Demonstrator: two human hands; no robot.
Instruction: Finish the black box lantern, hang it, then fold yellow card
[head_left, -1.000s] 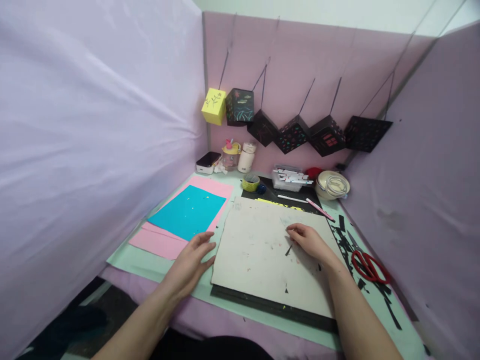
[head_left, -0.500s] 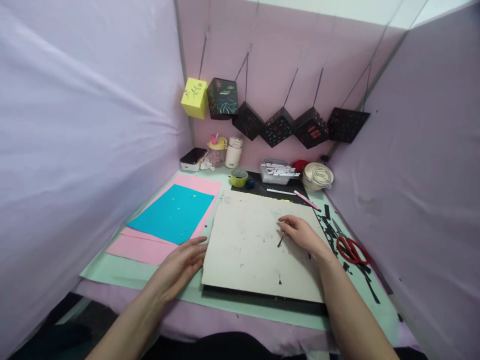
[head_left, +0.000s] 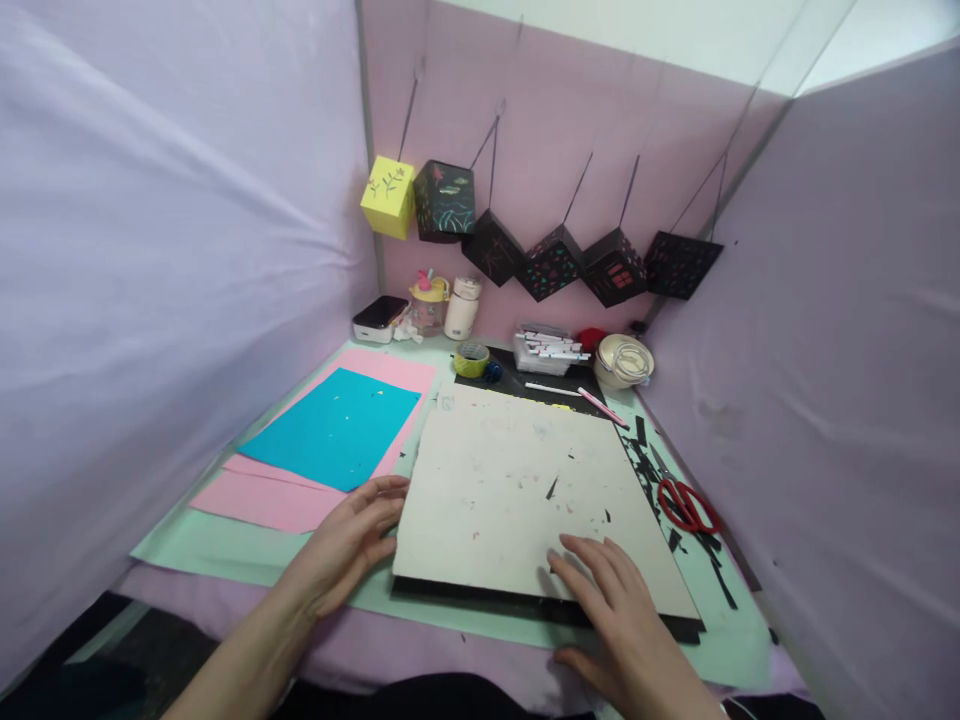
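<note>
The pale board (head_left: pixel 465 530) lies flat at the near middle of the tabletop (head_left: pixel 300 565), over black paper (head_left: pixel 480 597). Its near edge runs left to right, the right end slightly nearer; the long axis is hard to judge. The left grip (head_left: pixel 352 540), half-curled and unclenched, sits against its left edge. The right grip (head_left: pixel 628 612) spreads loosely, holding nothing, over the near edge; contact is unclear.

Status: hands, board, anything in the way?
Left hand at left edge of pale board. Right hand open over near edge. Black scraps lying on board.

Bare left hand (head_left: pixel 346 545), bare right hand (head_left: pixel 619 610), black clothing (head_left: pixel 442 697)
</note>
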